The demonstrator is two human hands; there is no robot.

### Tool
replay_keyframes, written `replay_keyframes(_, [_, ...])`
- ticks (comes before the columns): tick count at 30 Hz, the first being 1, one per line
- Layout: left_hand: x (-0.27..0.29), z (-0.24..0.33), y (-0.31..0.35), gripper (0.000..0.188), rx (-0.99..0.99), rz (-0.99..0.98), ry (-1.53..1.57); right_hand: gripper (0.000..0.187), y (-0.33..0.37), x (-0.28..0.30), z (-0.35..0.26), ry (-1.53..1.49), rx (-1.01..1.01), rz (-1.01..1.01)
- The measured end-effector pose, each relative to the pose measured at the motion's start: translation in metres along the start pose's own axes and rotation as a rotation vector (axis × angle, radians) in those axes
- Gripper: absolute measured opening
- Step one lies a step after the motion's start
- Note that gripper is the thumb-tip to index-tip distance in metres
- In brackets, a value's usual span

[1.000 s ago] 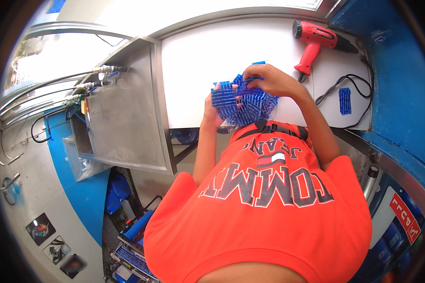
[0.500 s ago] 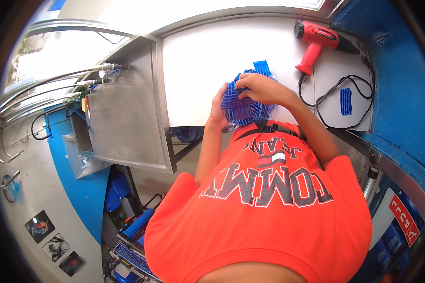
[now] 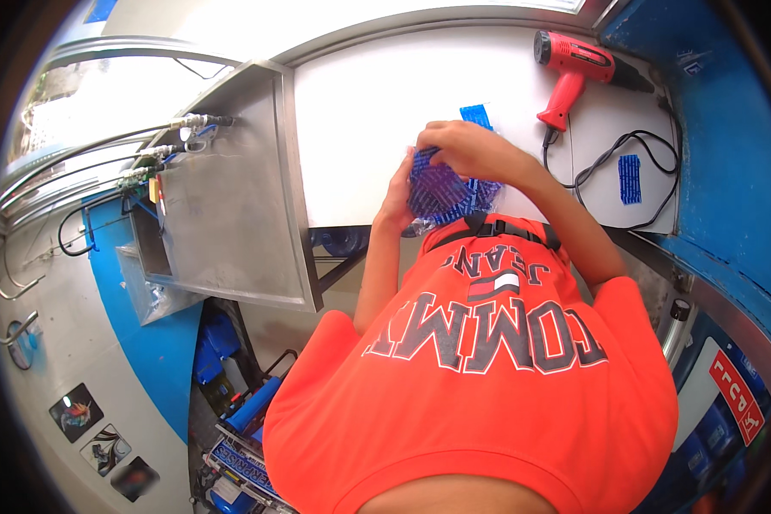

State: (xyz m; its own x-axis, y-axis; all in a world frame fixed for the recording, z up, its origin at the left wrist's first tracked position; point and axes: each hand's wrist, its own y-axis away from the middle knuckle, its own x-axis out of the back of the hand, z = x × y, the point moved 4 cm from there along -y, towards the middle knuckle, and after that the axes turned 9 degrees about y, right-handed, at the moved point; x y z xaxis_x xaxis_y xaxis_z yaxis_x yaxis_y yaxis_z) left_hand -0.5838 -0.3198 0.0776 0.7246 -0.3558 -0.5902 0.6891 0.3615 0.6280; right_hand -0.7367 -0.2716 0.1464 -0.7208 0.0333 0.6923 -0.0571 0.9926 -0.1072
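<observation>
At the table's near edge, against my front, rests a clear plastic bag point(image 3: 444, 190) packed with blue strips of printed film. My left hand point(image 3: 396, 202) grips the bag's left side, its thumb up along the edge. Bent over the top of the bag is my right hand point(image 3: 469, 150), fingers curled inward and pressed on the blue film; its fingertips are partly hidden. A loose blue strip point(image 3: 475, 116) lies just beyond my right hand, and another blue strip point(image 3: 630, 179) lies flat farther right.
A red heat gun point(image 3: 567, 86) lies at the far right of the white table point(image 3: 360, 111), its black cable point(image 3: 612, 141) looping below. To the left stands a metal tray-like panel point(image 3: 231, 188) with hoses point(image 3: 137, 154) beside it. A blue wall point(image 3: 702, 146) bounds the right side.
My right hand has shifted slightly up and left over the bag, its fingers curling more. The film in the bag looks flatter and rounder at the front. My left hand stays on the bag.
</observation>
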Motion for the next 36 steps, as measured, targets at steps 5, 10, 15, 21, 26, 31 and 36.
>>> replay_keyframes(5, [0.012,-0.006,-0.004,0.053,-0.032,-0.025,0.131,0.023,0.006,0.017,0.031,-0.422,-0.235,0.021])
replay_keyframes(10, [0.022,-0.012,-0.012,0.049,-0.089,-0.007,0.192,0.016,0.008,0.005,0.048,-0.699,-0.354,0.082])
replay_keyframes(15, [0.016,-0.008,-0.013,0.053,-0.198,-0.135,0.128,0.018,0.018,-0.009,0.059,-0.742,-0.386,0.16])
replay_keyframes(21, [0.005,0.001,-0.007,0.053,-0.009,-0.163,0.246,0.018,0.024,-0.008,0.055,-0.679,-0.282,0.132])
replay_keyframes(26, [-0.003,-0.002,-0.004,0.05,0.064,0.021,0.033,0.02,0.027,-0.007,0.041,-0.567,-0.318,0.102])
replay_keyframes(31, [-0.017,-0.003,-0.003,0.046,0.099,-0.148,0.006,0.022,0.027,0.005,0.043,-0.381,-0.333,0.321])
replay_keyframes(36, [-0.005,-0.001,-0.009,0.035,0.003,-0.006,-0.032,0.031,0.036,0.011,0.051,-0.49,-0.373,0.209])
